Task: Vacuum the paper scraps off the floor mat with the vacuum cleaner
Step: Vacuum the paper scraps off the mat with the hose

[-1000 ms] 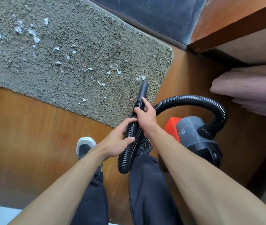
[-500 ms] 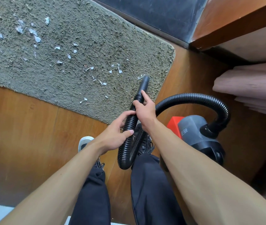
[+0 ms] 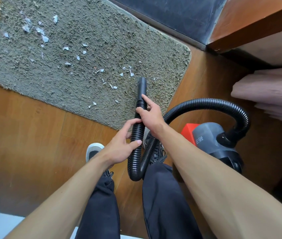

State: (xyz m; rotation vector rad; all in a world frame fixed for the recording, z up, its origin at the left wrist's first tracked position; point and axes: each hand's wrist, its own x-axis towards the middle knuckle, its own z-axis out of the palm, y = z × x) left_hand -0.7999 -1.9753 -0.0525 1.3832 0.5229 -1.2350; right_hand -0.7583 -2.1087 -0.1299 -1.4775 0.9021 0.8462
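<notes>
A grey shaggy floor mat [image 3: 102, 40] lies on the wooden floor, strewn with several white paper scraps [image 3: 43, 37], most at its upper left and middle. A grey and red vacuum cleaner [image 3: 210, 140] stands on the floor at the right. Its black ribbed hose [image 3: 223, 104] arches over and loops down between my legs. The hose's smooth nozzle [image 3: 142, 85] points onto the mat's near right part, close to a few scraps. My right hand [image 3: 151, 116] grips the hose just behind the nozzle. My left hand [image 3: 119, 147] holds the hose lower down.
A dark door threshold [image 3: 171, 12] runs behind the mat. Wooden furniture [image 3: 257, 21] and folded pink cloth [image 3: 271, 90] sit at the right. My two shoes, the left one [image 3: 93, 150] showing most, stand on the floor [image 3: 25, 135] just short of the mat's near edge.
The nozzle has slid forward onto the mat toward the scraps near its right side. Both hands kept their hold on the hose, and my left foot shifted back slightly.
</notes>
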